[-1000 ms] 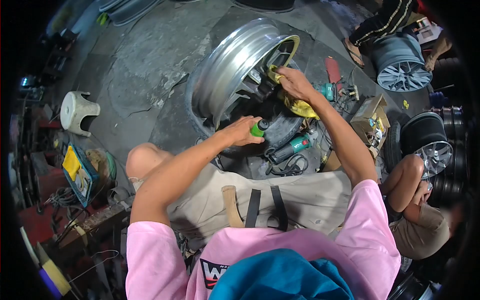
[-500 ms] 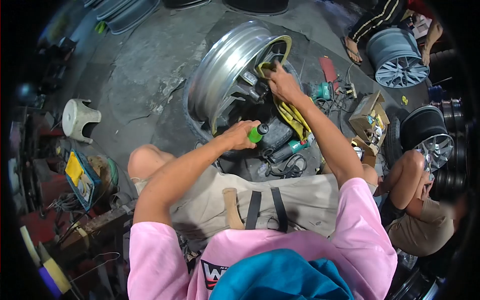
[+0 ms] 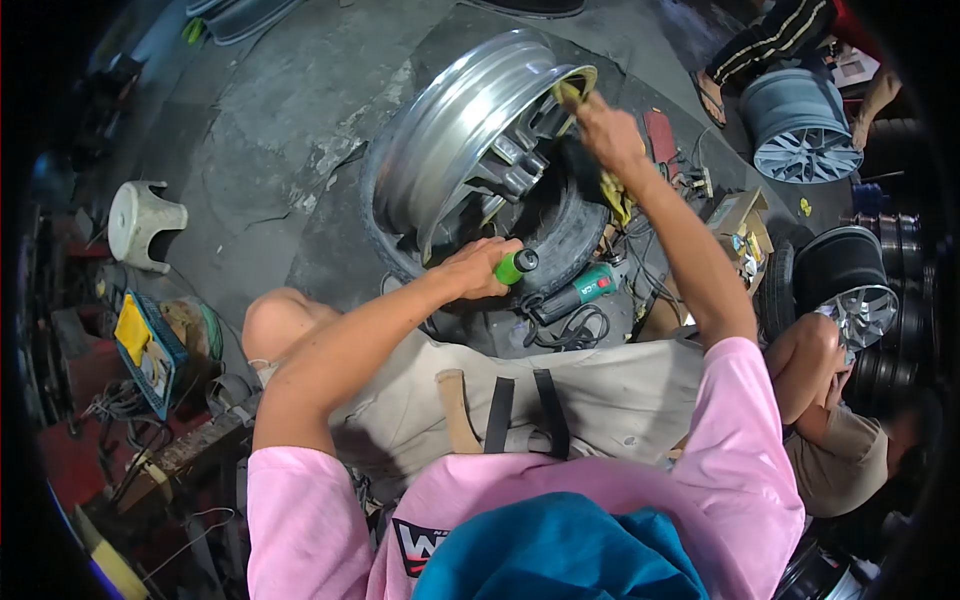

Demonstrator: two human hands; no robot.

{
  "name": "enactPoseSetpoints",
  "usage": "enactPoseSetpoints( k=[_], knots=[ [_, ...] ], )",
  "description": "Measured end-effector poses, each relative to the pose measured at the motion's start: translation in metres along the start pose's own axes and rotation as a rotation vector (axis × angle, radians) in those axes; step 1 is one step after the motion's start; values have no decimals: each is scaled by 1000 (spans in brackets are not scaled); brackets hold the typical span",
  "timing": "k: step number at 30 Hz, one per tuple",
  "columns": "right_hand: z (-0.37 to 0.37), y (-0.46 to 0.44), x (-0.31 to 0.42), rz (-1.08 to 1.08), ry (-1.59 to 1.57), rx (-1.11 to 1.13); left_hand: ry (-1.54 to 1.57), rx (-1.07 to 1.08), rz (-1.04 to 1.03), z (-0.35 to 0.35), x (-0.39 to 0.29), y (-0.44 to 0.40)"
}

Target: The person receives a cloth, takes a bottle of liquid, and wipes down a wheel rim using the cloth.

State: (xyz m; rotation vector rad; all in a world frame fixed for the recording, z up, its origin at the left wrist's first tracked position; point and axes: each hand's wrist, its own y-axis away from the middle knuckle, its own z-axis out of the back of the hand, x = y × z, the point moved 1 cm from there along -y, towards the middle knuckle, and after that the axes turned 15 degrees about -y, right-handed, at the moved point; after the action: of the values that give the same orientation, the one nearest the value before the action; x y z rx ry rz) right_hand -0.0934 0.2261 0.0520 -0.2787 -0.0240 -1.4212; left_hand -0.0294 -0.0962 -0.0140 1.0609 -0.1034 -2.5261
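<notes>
A shiny silver wheel rim [image 3: 455,120] stands tilted on a black tyre [image 3: 575,250] lying on the floor before me. My left hand [image 3: 475,268] is closed around a green bottle with a black cap [image 3: 512,268], just in front of the rim's lower edge. At the rim's upper right edge, my right hand [image 3: 612,130] presses a yellow cloth [image 3: 568,93] against the lip. That hand is slightly blurred. Part of the cloth hangs below the wrist, partly hidden by the forearm. The rim's spokes face right, between my hands.
A green angle grinder [image 3: 585,288] with a coiled cord lies right of the tyre. Beyond it are a cardboard box [image 3: 738,222] and more rims [image 3: 805,120]. A white stool [image 3: 145,225] and a blue basket [image 3: 150,355] stand left. Two people sit or crouch at right.
My right hand has moved up and right along the rim's edge with the yellow cloth. The rim's tilt has shifted slightly, showing more spokes. My left hand still holds the bottle.
</notes>
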Motion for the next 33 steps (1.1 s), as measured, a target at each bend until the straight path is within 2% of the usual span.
enactPoseSetpoints(
  k=[3, 5, 9, 11, 15, 18, 19, 21, 22, 23, 25, 26, 27, 29, 31, 33],
  knots=[
    [-21, 14, 31, 46, 5, 138, 12, -19, 13, 4, 5, -3],
    [-19, 23, 54, 21, -71, 112, 18, -19, 20, 1, 5, -4],
    [-15, 25, 45, 80, -197, 109, -49, -3, -3, 10, -3, -1],
    [-16, 30, 26, 143, -284, 251, 34, -43, -9, 5, 1, 1],
    [26, 84, 22, 166, -373, 233, -58, -124, -47, 2, 2, -3],
    [69, 113, 45, -432, -1104, 312, 21, -138, -9, 40, -38, 3],
    [90, 121, 65, -445, -1111, 298, 15, -122, -18, 50, -51, 2],
    [115, 137, 87, -604, -1482, 238, 48, -204, -55, 70, -81, 0],
    [105, 146, 75, -500, -1346, 157, -11, -218, -72, 79, -92, -2],
    [93, 152, 65, -507, -1352, 142, -18, -206, -79, 82, -101, -2],
    [86, 154, 64, -434, -1310, -84, 195, -329, -114, 90, -113, 0],
    [83, 158, 62, -466, -1371, -63, 229, -197, -41, 98, -114, 1],
    [81, 160, 64, -479, -1381, -79, 221, -176, -44, 102, -118, 3],
    [81, 155, 62, -572, -1511, 51, 200, -280, -94, 110, -128, 2],
    [106, 152, 79, -571, -1564, 31, 226, -283, -81, 116, -136, -1],
    [118, 151, 86, -580, -1750, -2, 269, -251, -134, 122, -146, -7]
  ],
)
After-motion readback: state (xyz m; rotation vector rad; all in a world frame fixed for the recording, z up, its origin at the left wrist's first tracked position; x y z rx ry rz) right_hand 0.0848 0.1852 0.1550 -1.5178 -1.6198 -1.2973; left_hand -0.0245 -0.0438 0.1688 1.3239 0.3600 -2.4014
